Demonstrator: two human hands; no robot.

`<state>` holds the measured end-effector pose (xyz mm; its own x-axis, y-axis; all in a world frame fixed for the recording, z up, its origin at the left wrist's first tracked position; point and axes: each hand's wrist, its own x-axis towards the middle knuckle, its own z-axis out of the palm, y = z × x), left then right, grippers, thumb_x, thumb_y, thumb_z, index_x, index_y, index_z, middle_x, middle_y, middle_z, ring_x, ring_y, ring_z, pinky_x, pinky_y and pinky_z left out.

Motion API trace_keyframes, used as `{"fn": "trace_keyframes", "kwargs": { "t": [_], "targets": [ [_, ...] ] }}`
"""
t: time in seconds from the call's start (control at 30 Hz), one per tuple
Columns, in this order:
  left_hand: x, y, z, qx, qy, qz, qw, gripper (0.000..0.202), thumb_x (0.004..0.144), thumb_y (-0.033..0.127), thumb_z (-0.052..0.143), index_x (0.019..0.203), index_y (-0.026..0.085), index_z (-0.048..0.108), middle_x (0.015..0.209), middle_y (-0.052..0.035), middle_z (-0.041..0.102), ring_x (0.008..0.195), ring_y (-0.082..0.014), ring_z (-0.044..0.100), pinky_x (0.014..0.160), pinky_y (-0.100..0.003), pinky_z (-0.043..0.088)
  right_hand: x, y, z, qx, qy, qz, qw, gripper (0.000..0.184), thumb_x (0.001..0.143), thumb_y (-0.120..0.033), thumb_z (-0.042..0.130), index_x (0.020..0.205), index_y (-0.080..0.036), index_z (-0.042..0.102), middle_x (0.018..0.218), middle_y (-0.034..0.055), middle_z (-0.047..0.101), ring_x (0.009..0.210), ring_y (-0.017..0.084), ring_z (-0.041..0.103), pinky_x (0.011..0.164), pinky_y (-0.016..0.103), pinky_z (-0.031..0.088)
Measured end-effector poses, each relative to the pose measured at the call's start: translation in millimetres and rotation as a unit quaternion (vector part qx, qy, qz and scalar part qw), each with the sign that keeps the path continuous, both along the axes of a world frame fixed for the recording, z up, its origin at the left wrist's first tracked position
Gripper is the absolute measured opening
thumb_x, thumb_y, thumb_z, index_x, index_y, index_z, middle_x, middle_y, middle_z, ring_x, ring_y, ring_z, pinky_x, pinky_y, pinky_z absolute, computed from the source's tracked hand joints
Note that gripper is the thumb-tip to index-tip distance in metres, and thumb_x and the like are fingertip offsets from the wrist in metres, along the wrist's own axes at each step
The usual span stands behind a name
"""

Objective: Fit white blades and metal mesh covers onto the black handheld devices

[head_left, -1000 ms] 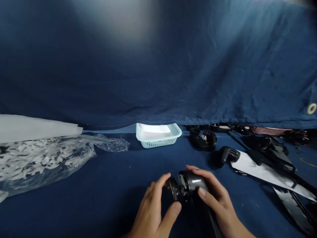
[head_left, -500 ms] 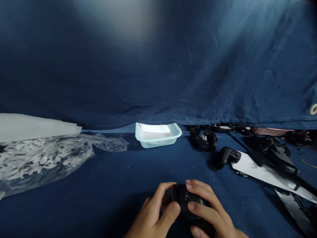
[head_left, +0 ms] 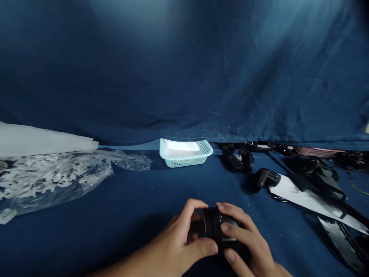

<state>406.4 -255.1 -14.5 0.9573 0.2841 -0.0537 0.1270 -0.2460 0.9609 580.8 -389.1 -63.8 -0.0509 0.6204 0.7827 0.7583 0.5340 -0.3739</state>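
Low in the head view, a black cylinder (head_left: 215, 223) resembling a camera lens lies sideways between both hands, with small pale markings on its body. My left hand (head_left: 184, 238) wraps around its left end, thumb in front and index finger over the top. A dark, glossy end piece with a thin ring shows inside that grip. From the right, my right hand (head_left: 248, 234) closes over the body with its fingers across the top and front. The cylinder's right end is hidden under that palm.
A pale blue basket (head_left: 187, 162) lined with white stands beyond the hands. On the left, a clear plastic bag (head_left: 69, 177) holds many white pieces beside a white sheet (head_left: 40, 140). Black parts (head_left: 238, 159) and a white strip (head_left: 305, 196) lie right. A blue curtain (head_left: 173, 84) hangs behind.
My left hand has turned around the left end, its forearm slanting further left. More of the glossy end piece and ring shows. Both hands and the cylinder sit slightly higher in view.
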Motion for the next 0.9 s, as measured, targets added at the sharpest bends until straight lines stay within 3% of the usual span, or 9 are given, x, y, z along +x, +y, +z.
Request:
{"fn": "trace_keyframes", "kwargs": {
  "t": [0.1,0.23,0.33,0.43,0.53,0.63,0.73,0.83,0.9],
  "targets": [
    [-1.2,0.9,-9.7,0.181,-0.028,0.026,0.983,0.056,0.083,0.038,0.068,0.129,0.032,0.036,0.115,-0.0045,0.058,0.095,-0.0226,0.061,0.084,-0.038,0.051,-2.9,-3.2,-1.5,-0.080,0.086,-0.009,0.993,0.038,0.091,-0.019,0.052,0.129,-0.024,0.047,0.135,0.0099,0.049,0.126,0.023,0.050,0.105,0.033,0.045],
    [-0.8,3.7,-21.5,0.377,-0.133,-0.001,0.916,0.058,0.086,0.014,0.060,0.134,0.032,0.033,0.140,-0.0085,0.041,0.119,-0.0251,0.053,0.101,-0.038,0.047,-5.9,-2.3,-4.2,-0.178,0.277,-0.011,0.944,0.027,0.094,-0.030,0.053,0.120,-0.033,0.056,0.132,0.0034,0.056,0.126,0.020,0.051,0.106,0.029,0.043],
    [-0.7,4.8,-20.6,0.443,-0.128,-0.036,0.887,0.058,0.082,0.012,0.064,0.132,0.028,0.039,0.147,-0.0092,0.033,0.130,-0.0275,0.042,0.107,-0.042,0.041,-6.2,1.1,-6.1,-0.238,0.407,-0.013,0.882,0.023,0.092,-0.037,0.054,0.115,-0.034,0.061,0.125,0.0013,0.061,0.123,0.021,0.053,0.105,0.030,0.043],
    [-1.7,5.3,-20.0,0.469,-0.131,-0.072,0.871,0.052,0.077,0.025,0.074,0.122,0.027,0.049,0.149,-0.0072,0.033,0.137,-0.0322,0.031,0.112,-0.050,0.034,-4.2,4.9,-8.8,-0.268,0.472,-0.021,0.840,0.026,0.090,-0.041,0.057,0.114,-0.033,0.062,0.125,0.0013,0.062,0.123,0.023,0.051,0.106,0.033,0.040],
    [-2.7,5.6,-24.3,0.474,-0.163,-0.065,0.863,0.044,0.083,0.038,0.069,0.122,0.030,0.051,0.151,-0.0040,0.033,0.141,-0.0322,0.025,0.115,-0.054,0.025,-2.8,7.5,-10.4,-0.287,0.496,-0.020,0.819,0.028,0.088,-0.044,0.058,0.113,-0.032,0.063,0.123,0.0013,0.063,0.122,0.025,0.052,0.106,0.035,0.039],
    [-0.2,5.7,-26.9,0.424,-0.133,0.046,0.895,0.054,0.086,0.045,0.062,0.134,0.030,0.042,0.155,-0.0085,0.028,0.138,-0.0333,0.033,0.110,-0.055,0.032,-4.3,8.4,-9.0,-0.292,0.493,-0.023,0.819,0.029,0.086,-0.046,0.060,0.111,-0.033,0.064,0.122,0.0010,0.064,0.120,0.024,0.053,0.104,0.034,0.040],
    [6.2,6.6,-23.2,0.282,-0.004,0.130,0.950,0.047,0.088,0.049,0.057,0.129,0.027,0.048,0.126,-0.0085,0.061,0.108,-0.0276,0.060,0.092,-0.047,0.050,-6.5,8.5,-6.4,-0.276,0.466,-0.029,0.840,0.026,0.084,-0.045,0.063,0.107,-0.033,0.067,0.123,0.0014,0.063,0.122,0.024,0.052,0.105,0.033,0.040],
    [11.0,8.8,-17.8,0.154,0.040,0.107,0.981,0.035,0.085,0.043,0.063,0.115,0.027,0.058,0.096,-0.0011,0.071,0.083,-0.0205,0.066,0.079,-0.038,0.054,-6.2,8.9,-5.8,-0.265,0.445,-0.041,0.855,0.024,0.084,-0.044,0.064,0.104,-0.032,0.069,0.122,0.0027,0.064,0.122,0.025,0.053,0.105,0.034,0.041],
    [11.4,10.3,-16.4,0.167,0.004,0.091,0.982,0.044,0.076,0.029,0.072,0.117,0.030,0.058,0.121,-0.0028,0.064,0.104,-0.0231,0.061,0.095,-0.042,0.048,-4.9,9.3,-6.4,-0.264,0.445,-0.052,0.854,0.025,0.084,-0.045,0.064,0.105,-0.032,0.068,0.121,0.0029,0.064,0.121,0.025,0.054,0.104,0.035,0.042]
  ]
}}
